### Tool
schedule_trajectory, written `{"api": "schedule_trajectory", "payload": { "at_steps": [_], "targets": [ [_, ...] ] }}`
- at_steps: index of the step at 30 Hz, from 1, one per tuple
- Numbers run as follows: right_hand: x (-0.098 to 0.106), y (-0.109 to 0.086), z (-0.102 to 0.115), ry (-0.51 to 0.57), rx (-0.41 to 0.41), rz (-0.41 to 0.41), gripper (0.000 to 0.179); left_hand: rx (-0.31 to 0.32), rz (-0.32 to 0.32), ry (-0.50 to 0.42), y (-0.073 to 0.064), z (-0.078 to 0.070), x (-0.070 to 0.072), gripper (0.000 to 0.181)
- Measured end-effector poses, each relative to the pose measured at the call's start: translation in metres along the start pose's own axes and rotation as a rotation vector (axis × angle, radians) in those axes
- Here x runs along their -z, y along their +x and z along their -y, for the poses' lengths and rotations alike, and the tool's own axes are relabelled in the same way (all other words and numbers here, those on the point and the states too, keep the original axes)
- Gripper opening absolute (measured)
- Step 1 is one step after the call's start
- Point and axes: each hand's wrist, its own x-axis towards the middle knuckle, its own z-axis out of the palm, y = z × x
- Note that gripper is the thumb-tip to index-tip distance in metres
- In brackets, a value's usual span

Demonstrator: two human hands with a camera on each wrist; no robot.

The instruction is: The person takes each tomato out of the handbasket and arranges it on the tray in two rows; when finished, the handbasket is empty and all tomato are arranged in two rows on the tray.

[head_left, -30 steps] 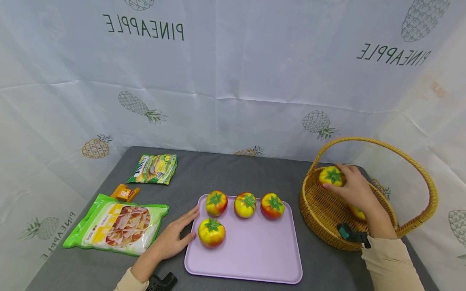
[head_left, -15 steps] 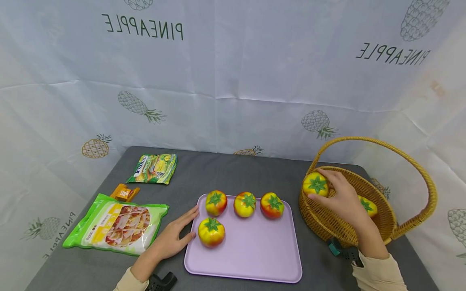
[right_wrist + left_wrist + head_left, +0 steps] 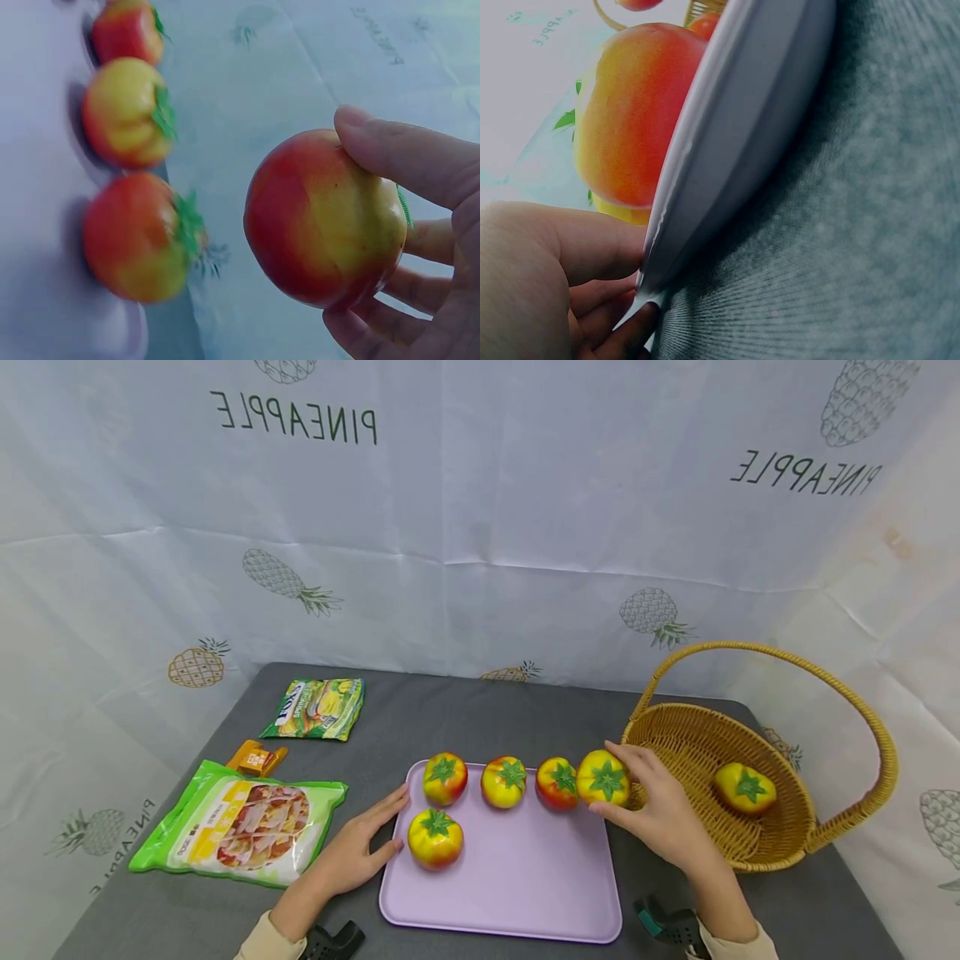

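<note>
In the head view my right hand [image 3: 660,814] holds a red-and-yellow persimmon [image 3: 603,777] with a green leafy top, over the right edge of a lilac tray [image 3: 525,885]. The right wrist view shows thumb and fingers around this persimmon [image 3: 322,217]. Three more persimmons stand in a row along the tray's back, among them the middle one [image 3: 504,782], and another persimmon [image 3: 436,839] sits nearer at the left. My left hand [image 3: 356,852] rests at the tray's left edge, fingers extended, thumb touching the rim [image 3: 664,210] in the left wrist view.
A wicker basket [image 3: 675,752] with a tall handle stands at the right, one persimmon [image 3: 745,788] inside. At the left lie a large green-edged food bag [image 3: 247,827], a small orange packet [image 3: 257,758] and a green-yellow snack bag [image 3: 318,708]. A patterned curtain [image 3: 480,527] hangs behind the table.
My right hand has carried the persimmon left, out of the basket to the tray's right edge. The persimmon left in the basket is now uncovered. The left hand has stayed in place.
</note>
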Motion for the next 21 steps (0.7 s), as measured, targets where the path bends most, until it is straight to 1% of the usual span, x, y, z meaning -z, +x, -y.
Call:
{"api": "schedule_trajectory", "payload": {
  "at_steps": [5,10,14,18,21],
  "targets": [
    [-0.017,-0.004,0.012,0.044,0.011,0.043,0.075,-0.004,-0.010,-0.007,0.001,0.000,0.001,0.057],
    [-0.035,-0.009,0.022,0.128,0.016,0.082,0.075,-0.003,-0.005,-0.005,0.000,0.000,0.001,0.056],
    [-0.053,-0.010,0.029,0.191,0.063,0.107,0.074,0.001,0.001,-0.005,0.000,-0.001,0.001,0.056],
    [-0.069,-0.011,0.036,0.190,0.111,0.146,0.073,0.005,0.004,-0.008,0.000,-0.001,0.001,0.055],
    [-0.079,-0.014,0.041,0.180,0.123,0.174,0.072,0.007,0.008,-0.013,0.000,-0.001,0.001,0.056]
  ]
}}
